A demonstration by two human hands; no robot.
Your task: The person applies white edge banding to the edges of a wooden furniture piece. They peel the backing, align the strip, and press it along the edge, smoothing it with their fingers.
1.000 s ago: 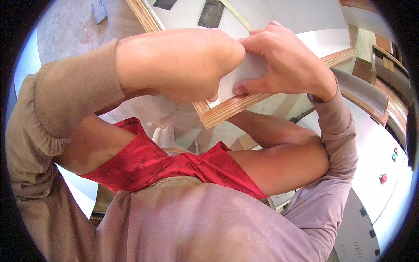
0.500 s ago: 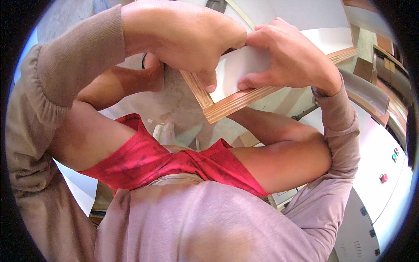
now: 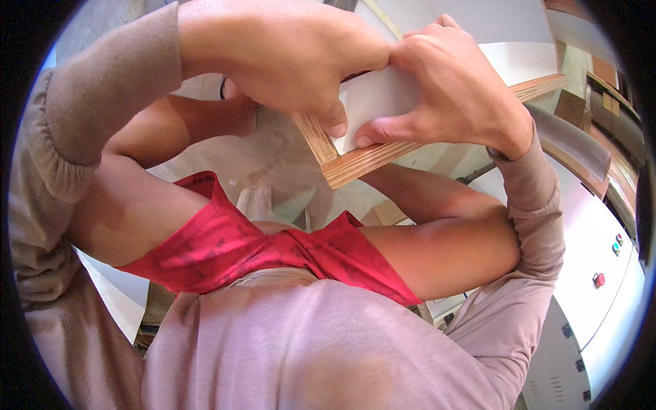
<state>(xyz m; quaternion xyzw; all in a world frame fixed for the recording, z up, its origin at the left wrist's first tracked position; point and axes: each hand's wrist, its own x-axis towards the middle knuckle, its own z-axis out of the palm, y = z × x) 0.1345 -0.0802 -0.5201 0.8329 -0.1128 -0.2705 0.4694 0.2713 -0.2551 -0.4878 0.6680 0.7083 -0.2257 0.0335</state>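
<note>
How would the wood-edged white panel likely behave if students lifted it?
The wood-edged white panel is probably stiff, since layered wooden strips meet at its near corner. It may be awkward to lift by that corner, as it extends past the right hand. Its smooth white face could feel slippery.

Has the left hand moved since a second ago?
Yes: judged against the red button on the right, the left hand has shifted upward in the picture.
</note>
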